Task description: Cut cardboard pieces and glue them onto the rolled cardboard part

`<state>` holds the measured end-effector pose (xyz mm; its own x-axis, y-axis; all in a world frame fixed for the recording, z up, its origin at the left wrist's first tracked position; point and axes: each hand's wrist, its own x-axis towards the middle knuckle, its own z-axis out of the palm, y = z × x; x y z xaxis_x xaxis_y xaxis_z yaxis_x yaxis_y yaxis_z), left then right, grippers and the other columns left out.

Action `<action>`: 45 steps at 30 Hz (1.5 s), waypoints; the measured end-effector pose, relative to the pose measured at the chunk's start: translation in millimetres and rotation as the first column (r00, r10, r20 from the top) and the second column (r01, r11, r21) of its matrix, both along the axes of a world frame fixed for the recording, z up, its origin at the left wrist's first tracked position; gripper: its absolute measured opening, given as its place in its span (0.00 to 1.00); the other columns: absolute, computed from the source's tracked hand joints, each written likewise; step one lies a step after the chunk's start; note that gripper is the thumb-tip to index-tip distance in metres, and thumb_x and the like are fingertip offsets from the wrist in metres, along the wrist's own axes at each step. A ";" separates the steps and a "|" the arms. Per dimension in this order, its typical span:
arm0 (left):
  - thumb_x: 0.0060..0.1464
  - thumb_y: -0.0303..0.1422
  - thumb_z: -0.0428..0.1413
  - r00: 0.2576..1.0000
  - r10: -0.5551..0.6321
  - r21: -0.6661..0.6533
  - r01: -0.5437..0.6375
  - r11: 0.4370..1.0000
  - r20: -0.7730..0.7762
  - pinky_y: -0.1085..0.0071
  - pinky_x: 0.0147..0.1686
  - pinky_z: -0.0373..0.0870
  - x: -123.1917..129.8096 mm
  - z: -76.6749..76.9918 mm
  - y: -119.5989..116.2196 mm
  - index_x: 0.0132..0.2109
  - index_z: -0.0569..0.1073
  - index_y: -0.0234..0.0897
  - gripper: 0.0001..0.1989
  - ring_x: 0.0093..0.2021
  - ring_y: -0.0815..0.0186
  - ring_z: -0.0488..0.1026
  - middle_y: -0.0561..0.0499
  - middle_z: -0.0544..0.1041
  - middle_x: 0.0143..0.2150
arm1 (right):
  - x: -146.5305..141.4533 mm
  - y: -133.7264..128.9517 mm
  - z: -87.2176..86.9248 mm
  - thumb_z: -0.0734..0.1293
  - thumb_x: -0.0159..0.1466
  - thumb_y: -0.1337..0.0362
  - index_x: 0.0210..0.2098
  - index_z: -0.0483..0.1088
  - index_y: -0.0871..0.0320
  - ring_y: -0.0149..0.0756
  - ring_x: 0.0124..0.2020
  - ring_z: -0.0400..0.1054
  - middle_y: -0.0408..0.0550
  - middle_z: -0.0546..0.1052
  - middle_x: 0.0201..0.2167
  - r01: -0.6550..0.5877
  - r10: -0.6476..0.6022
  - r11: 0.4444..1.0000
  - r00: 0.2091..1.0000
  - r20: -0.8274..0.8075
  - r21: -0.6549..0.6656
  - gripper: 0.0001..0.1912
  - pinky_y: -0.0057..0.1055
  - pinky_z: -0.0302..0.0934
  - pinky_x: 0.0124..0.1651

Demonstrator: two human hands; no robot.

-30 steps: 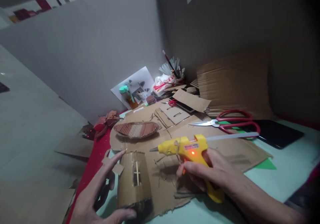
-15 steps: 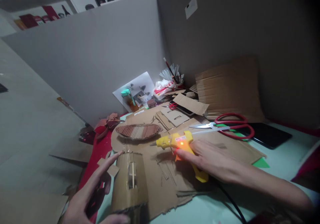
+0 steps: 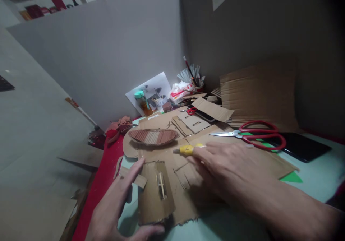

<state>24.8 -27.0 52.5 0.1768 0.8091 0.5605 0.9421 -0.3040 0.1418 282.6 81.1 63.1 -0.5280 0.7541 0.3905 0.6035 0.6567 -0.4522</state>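
My left hand spans a curved cardboard piece, a fingertip at its far edge and the thumb at its near edge. The piece has a cut slot with a thin pale stick across it. My right hand is wrapped round a yellow hot glue gun, hiding most of its body and handle. The metal nozzle points left, beyond the curved piece and apart from it. Just behind the nozzle lies an oval, brown-and-cream ribbed cardboard piece.
Flat cardboard covers part of the pale green tabletop. Red-handled scissors and a black phone lie at right. Farther back are a bottle, a tissue pack and a large cardboard sheet against the wall.
My right hand has closed over the glue gun, covering the handle and lit spot that showed before. The curved cardboard has shifted right and tilted with my left hand; the view has swung slightly.
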 end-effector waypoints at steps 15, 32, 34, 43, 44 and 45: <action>0.61 0.34 0.57 0.993 0.048 0.112 -0.036 0.993 -0.104 0.59 0.51 0.77 -7.9 -25.5 -3.5 0.65 0.63 0.33 0.27 0.56 0.51 0.76 0.35 0.75 0.60 | -84.8 -17.4 34.2 0.67 0.52 0.72 0.43 0.67 0.57 0.41 0.30 0.65 0.49 0.74 0.34 -0.332 0.323 0.910 0.943 0.078 0.246 0.18 0.35 0.48 0.23; 0.52 0.47 0.66 0.954 0.211 0.065 -0.229 0.971 0.212 0.63 0.40 0.85 -1.9 -27.6 -1.7 0.74 0.48 0.52 0.50 0.54 0.49 0.80 0.45 0.74 0.65 | -52.9 3.4 33.1 0.66 0.59 0.71 0.36 0.67 0.55 0.31 0.30 0.67 0.39 0.74 0.30 -0.396 0.192 0.860 0.836 -0.513 -0.323 0.07 0.26 0.58 0.30; 0.49 0.49 0.68 0.943 0.236 0.056 -0.255 0.965 0.237 0.64 0.41 0.85 -2.5 -26.9 0.4 0.74 0.51 0.55 0.51 0.54 0.50 0.79 0.47 0.74 0.65 | -51.0 7.8 29.0 0.67 0.58 0.73 0.34 0.66 0.55 0.28 0.27 0.63 0.36 0.70 0.27 -0.439 0.100 0.771 0.800 -0.592 -0.462 0.08 0.24 0.57 0.28; 0.44 0.59 0.66 0.759 0.393 -0.136 -0.380 0.915 0.520 0.39 0.64 0.63 25.9 -19.7 0.9 0.70 0.55 0.65 0.49 0.67 0.45 0.67 0.49 0.71 0.66 | -57.3 6.9 8.2 0.66 0.59 0.76 0.32 0.62 0.54 0.28 0.24 0.60 0.34 0.65 0.23 -0.486 -0.019 0.591 0.789 -0.614 -0.644 0.11 0.25 0.55 0.25; 0.44 0.59 0.66 0.738 0.398 -0.154 -0.378 0.913 0.545 0.35 0.65 0.59 29.4 -18.7 0.7 0.70 0.55 0.66 0.49 0.68 0.45 0.65 0.50 0.70 0.67 | -57.8 6.7 5.5 0.66 0.59 0.75 0.32 0.62 0.53 0.29 0.25 0.61 0.34 0.66 0.23 -0.473 -0.018 0.594 0.801 -0.599 -0.650 0.11 0.25 0.55 0.24; 0.44 0.59 0.66 0.731 0.391 -0.159 -0.368 0.916 0.559 0.34 0.66 0.57 31.8 -18.0 0.5 0.69 0.56 0.67 0.48 0.68 0.45 0.65 0.50 0.70 0.67 | -58.3 6.4 3.1 0.66 0.59 0.74 0.33 0.61 0.53 0.30 0.25 0.61 0.34 0.66 0.23 -0.462 -0.015 0.599 0.810 -0.586 -0.654 0.11 0.26 0.55 0.24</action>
<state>56.6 -26.5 34.5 -0.4905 0.7599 0.4266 0.7194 0.0769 0.6903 224.3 87.5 66.1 -0.6354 0.7722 0.0031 0.0228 0.0228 -0.9995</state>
